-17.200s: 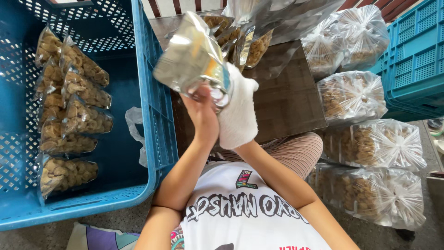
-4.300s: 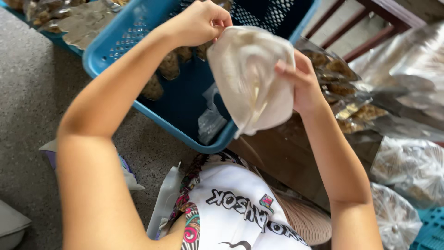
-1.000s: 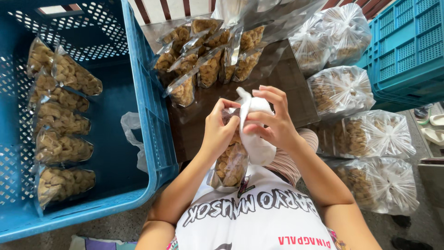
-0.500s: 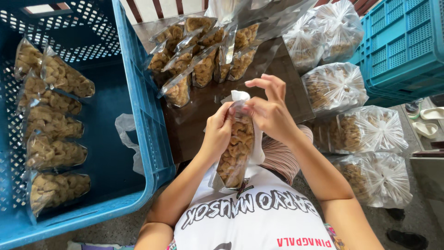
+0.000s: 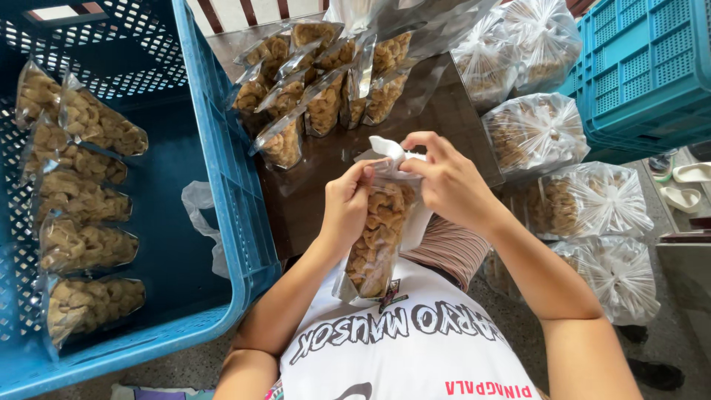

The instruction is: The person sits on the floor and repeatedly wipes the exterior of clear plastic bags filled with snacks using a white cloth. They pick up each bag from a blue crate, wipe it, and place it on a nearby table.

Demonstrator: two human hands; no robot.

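I get bright, even daylight, soft shadows, glare on the clear plastic bags, sharp centre, wide-angle stretch toward the edges.

A tall clear pouch of tan snack pieces is held upright in front of the person's chest, the left hand gripping its side and the right hand pinching its white top. On the dark table beyond stands a cluster of similar small clear pouches, leaning against one another. In the blue crate on the left, five filled pouches lie in a row. Along the right, large round clear bags of the same snacks, each knotted at the top, sit side by side.
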